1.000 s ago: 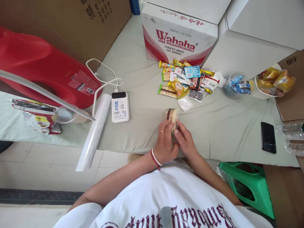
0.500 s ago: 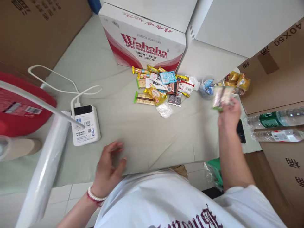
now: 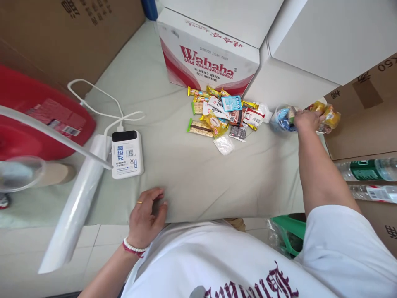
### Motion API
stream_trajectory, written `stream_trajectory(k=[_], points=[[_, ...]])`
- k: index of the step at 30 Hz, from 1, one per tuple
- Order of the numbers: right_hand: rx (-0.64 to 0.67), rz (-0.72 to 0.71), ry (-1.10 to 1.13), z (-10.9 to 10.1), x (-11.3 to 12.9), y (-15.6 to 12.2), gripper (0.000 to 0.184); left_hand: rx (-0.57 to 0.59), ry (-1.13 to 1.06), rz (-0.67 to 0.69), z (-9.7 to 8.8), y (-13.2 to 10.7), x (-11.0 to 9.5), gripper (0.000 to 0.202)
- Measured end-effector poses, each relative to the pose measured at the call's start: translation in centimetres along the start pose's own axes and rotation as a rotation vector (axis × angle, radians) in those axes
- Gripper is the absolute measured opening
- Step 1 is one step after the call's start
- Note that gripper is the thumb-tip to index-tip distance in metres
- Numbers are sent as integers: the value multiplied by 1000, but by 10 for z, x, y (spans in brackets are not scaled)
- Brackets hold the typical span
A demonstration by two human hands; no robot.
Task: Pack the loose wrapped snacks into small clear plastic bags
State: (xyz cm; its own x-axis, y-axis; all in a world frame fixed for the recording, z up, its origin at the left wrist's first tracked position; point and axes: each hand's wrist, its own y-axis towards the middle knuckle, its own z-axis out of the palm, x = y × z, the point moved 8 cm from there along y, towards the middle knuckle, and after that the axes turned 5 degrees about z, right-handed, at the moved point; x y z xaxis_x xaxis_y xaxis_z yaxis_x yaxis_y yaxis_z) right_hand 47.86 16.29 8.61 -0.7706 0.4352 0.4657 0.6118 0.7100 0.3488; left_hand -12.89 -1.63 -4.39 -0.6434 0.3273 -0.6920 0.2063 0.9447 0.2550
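Observation:
My right hand point(image 3: 307, 120) is at the far right, fingers lowered at the rim of a clear round tub point(image 3: 276, 129) with blue wrappers in it. At the fingertips shows the end of a wrapped snack bar point(image 3: 291, 114) with green and brown on it; the hand hides the rest. Right beside that hand lie yellow-wrapped snacks point(image 3: 331, 117) in a second container, mostly covered. My left hand point(image 3: 148, 215) rests at the table's near edge, fingers loosely bent, thumb apart, holding nothing. A heap of small packaged snacks point(image 3: 218, 120) lies mid-table.
Behind the heap stands a Wahaha water carton point(image 3: 207, 62). On the left are a white power bank point(image 3: 127, 159) with a cable, a plastic film roll point(image 3: 74, 207), a red container point(image 3: 46, 111) and a clear cup point(image 3: 21, 174). Bottles point(image 3: 369, 169) lie at the right.
My right hand has moved away from me with the snack packaging, from in front of the tub to over its rim. The left hand stays in place. The view has shifted leftward.

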Motion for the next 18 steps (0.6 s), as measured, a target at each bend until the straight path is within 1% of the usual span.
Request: stream_trajectory(k=[1,2,3,4,5,6,7,9,10,11,12,13,14,15,16,18], points=[[-107,-13,-28,-11,5,-8,36,-12,1,12,-1,-1,1,25],[-188,-58,-36,-19,13,-21,32,-23,3,24,-1,-2,1,24],[-208,-134,-24,-19,26,-37,29,-33,5,39,-2,-3,0,23],[-157,-235,5,-10,42,-58,27,-40,8,56,-2,-3,-1,22],[-21,-329,31,8,59,-82,26,-44,10,72,-2,-2,-2,21],[141,-382,63,29,74,-108,26,-48,12,85,-2,-2,-3,20],[279,-389,88,51,86,-136,26,-52,12,92,-2,-2,-4,19],[467,-344,41,88,103,-184,24,-51,1,80,-2,-2,-3,18],[546,-319,-1,102,109,-203,20,-48,-16,64,-3,-2,-2,17],[587,-296,-11,110,113,-218,17,-46,-47,42,-4,-3,0,16],[608,-271,18,113,117,-229,14,-47,-96,16,-5,-4,1,16],[611,-235,99,111,119,-236,13,-51,-158,-10,-7,-6,2,16],[607,-175,228,105,118,-241,13,-56,-225,-35,-8,-7,1,17],[611,-84,391,98,115,-247,15,-58,-290,-55,-8,-7,-1,17],[637,35,570,92,110,-255,18,-54,-349,-68,-6,-5,-6,16],[749,315,910,88,103,-282,26,-25,-437,-67,3,3,-21,14]])
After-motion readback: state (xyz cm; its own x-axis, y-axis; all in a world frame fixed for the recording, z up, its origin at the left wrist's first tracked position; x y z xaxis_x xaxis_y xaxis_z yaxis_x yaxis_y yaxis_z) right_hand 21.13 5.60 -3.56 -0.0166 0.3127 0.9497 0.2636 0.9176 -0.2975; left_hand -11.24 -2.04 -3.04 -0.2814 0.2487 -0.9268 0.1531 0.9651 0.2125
